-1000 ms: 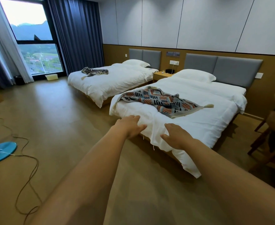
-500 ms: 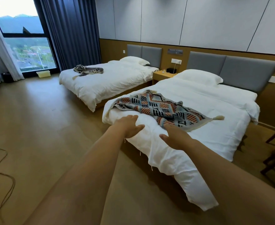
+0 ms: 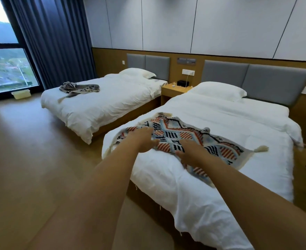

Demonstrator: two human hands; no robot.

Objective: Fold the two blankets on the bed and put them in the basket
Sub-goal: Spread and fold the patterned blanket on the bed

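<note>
Left grip and right grip, both bare hands, lie backs-up on the patterned blanket, side by side on the part nearest me. Blur smears the fingers, so I cannot tell whether either grip pinches the cloth or only presses on it. The right fingertips are hard to separate from the pattern.

Both forearms reach straight out from the bottom of frame, elbows cut off.

Blanket: woven, with diamonds and stripes in orange, black and pale blue, a cream fringe, and one tassel at the right corner. It lies rumpled across the foot half of the near bed, on a creased white duvet.

Second blanket: grey, bunched in a heap on the far bed.

Pale yellow basket: on the floor by the window, well apart from both beds, inside not readable.

Dark wooden furniture at the right edge is cut off.
</note>
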